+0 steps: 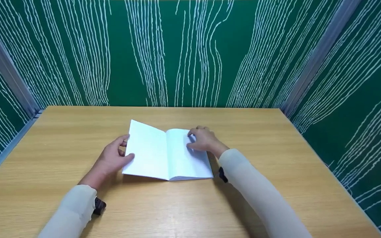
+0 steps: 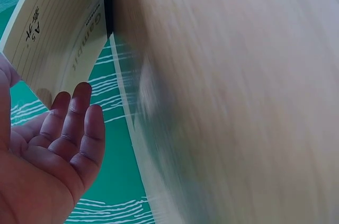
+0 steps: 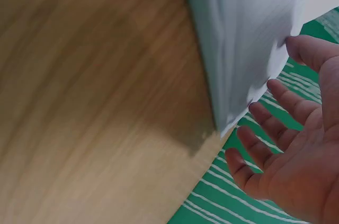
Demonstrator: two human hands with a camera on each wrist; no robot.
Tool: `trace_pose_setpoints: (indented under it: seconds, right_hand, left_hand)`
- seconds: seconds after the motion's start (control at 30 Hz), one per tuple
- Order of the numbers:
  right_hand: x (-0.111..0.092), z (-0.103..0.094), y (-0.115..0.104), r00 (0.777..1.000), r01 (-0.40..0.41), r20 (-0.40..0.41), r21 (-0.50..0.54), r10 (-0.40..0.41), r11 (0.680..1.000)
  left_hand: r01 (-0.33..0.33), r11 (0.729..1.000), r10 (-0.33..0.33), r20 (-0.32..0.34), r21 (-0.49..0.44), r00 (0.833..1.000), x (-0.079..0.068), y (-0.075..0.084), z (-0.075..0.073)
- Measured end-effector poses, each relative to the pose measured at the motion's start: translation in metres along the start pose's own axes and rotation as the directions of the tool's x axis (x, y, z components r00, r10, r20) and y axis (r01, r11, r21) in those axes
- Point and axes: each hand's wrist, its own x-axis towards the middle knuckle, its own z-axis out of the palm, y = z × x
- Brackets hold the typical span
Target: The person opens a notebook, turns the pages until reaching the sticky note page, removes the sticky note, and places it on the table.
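Observation:
An open notebook with blank white pages lies in the middle of the table, its left side tilted up off the wood. My left hand pinches the left edge, thumb on the inner face and fingers behind. In the left wrist view the cover's outer face shows ruled lines, printed lettering and some handwriting. Over the right-hand pages, my right hand touches the paper near the outer edge with its thumb and fingertips. The right wrist view shows its fingers spread beside the page edges.
The wooden table carries the notebook. Behind it stands a green panel with white wavy lines, joined by grey posts at the corners. A dark wrist device sits at the left sleeve.

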Motion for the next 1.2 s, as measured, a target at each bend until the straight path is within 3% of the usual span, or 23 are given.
trace_pose_setpoints:
  seconds: [0.53,0.9,1.2]
  right_hand:
    - [0.002,-0.002,0.026,0.993,-0.115,0.028,-0.047,0.117,0.992]
    - [0.003,-0.009,0.026,0.992,-0.116,0.036,-0.068,0.118,0.991]
    - [0.006,-0.005,0.025,0.998,-0.052,0.029,-0.11,0.055,0.993]
  left_hand:
    - [0.021,1.0,-0.021,0.011,-0.021,1.0,0.001,-0.002,0.005]
    - [0.048,0.999,-0.048,0.015,-0.005,0.999,0.002,-0.001,0.001]
    - [0.007,1.0,-0.007,-0.001,0.001,1.0,0.001,-0.002,0.0]
